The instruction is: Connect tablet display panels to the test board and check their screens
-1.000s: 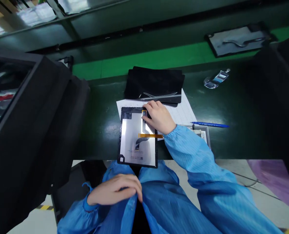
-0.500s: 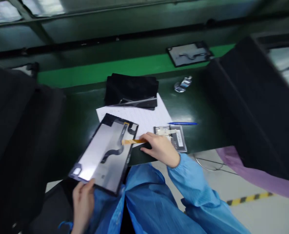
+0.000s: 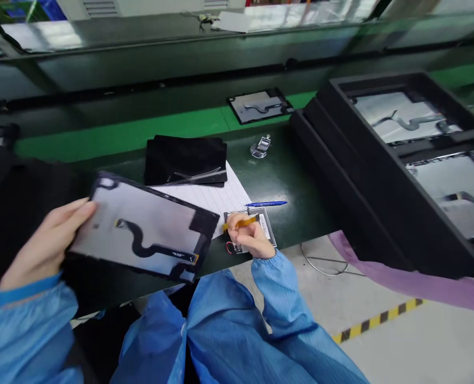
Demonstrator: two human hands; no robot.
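Note:
My left hand (image 3: 45, 242) grips the left end of a flat tablet screen panel (image 3: 141, 226), held up off the dark green bench with its silver back and black flex cable facing me. My right hand (image 3: 248, 234) is closed in a pinch on a strip of yellow tape (image 3: 240, 223) and rests over a small framed card (image 3: 260, 226) at the bench's near edge.
A lined white sheet (image 3: 213, 194), a blue pen (image 3: 266, 203) and a black cloth stack (image 3: 186, 160) lie behind. A metal clip (image 3: 260, 145) and another panel (image 3: 258, 105) sit near the green belt. Black trays (image 3: 380, 176) with panels stand at right; a black box is at left.
My left hand came up from my lap, took the panel and carried it left, off the bench. My right hand peeled the yellow tape away and moved toward the small card. The view swung right.

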